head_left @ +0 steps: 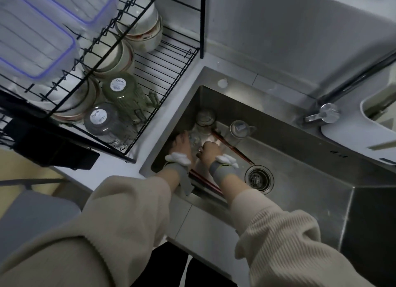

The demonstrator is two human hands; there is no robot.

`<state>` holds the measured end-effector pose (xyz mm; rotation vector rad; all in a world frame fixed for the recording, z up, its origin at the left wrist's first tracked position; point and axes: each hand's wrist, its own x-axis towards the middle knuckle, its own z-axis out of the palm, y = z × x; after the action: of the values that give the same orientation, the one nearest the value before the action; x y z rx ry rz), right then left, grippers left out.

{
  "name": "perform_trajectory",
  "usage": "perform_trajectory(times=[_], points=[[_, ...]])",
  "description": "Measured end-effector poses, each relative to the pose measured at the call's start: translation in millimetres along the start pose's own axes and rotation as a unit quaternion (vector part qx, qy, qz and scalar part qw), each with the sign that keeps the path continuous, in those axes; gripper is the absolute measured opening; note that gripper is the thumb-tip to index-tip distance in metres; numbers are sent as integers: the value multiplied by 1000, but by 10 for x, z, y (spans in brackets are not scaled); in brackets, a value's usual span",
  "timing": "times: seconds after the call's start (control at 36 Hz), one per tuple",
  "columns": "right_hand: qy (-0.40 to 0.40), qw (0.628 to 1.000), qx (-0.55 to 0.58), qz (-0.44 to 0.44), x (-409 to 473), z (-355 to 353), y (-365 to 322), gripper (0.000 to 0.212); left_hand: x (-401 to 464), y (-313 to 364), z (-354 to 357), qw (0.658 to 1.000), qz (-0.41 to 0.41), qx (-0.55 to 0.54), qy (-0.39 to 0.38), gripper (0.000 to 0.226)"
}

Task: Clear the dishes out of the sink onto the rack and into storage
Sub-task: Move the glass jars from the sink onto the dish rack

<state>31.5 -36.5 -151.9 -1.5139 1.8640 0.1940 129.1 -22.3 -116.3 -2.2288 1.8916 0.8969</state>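
Both my hands reach down into the steel sink [304, 158] at its left end. A clear glass [196, 140] lies between them: my left hand [182, 142] touches its left side, and my right hand [211, 150] has its fingers curled against its right side. Two more clear glasses stand behind, one [205, 117] at the back left and one with a handle [241, 129] to its right. Red chopsticks [233, 148] lie across the sink floor and run under my wrists. The black wire rack [169, 72] stands left of the sink.
The rack's lower shelf holds stacked bowls [120, 57], a green glass [124, 92] and a clear glass [100, 119] upside down. Plastic containers [36, 40] sit on its upper shelf. The faucet [323, 114] is at the back right, the drain [258, 178] near my right forearm.
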Motion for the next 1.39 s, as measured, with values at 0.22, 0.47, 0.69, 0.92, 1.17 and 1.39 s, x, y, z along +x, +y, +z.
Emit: perform_trajectory(times=[0.22, 0.47, 0.69, 0.92, 1.17, 1.39], points=[[12, 999, 2, 38, -48, -38, -103, 23, -1, 29, 2, 1000, -6, -25, 0, 71], [26, 998, -2, 51, -164, -264, -53, 27, 2, 103, -110, 998, 47, -6, 29, 56], [64, 998, -9, -4, -392, -649, -61, 23, -15, 171, -267, 995, 65, -27, 68, 64], [154, 987, 38, -37, -649, -1349, -135, 17, -81, 494, -855, 981, 149, -68, 108, 69], [256, 962, 51, -84, -752, -2155, -457, 20, -106, 884, -1700, 948, 204, -52, 240, 63], [247, 954, 99, -140, -748, -2404, -1078, 19, -13, 759, -2095, 942, 153, 58, 293, 58]])
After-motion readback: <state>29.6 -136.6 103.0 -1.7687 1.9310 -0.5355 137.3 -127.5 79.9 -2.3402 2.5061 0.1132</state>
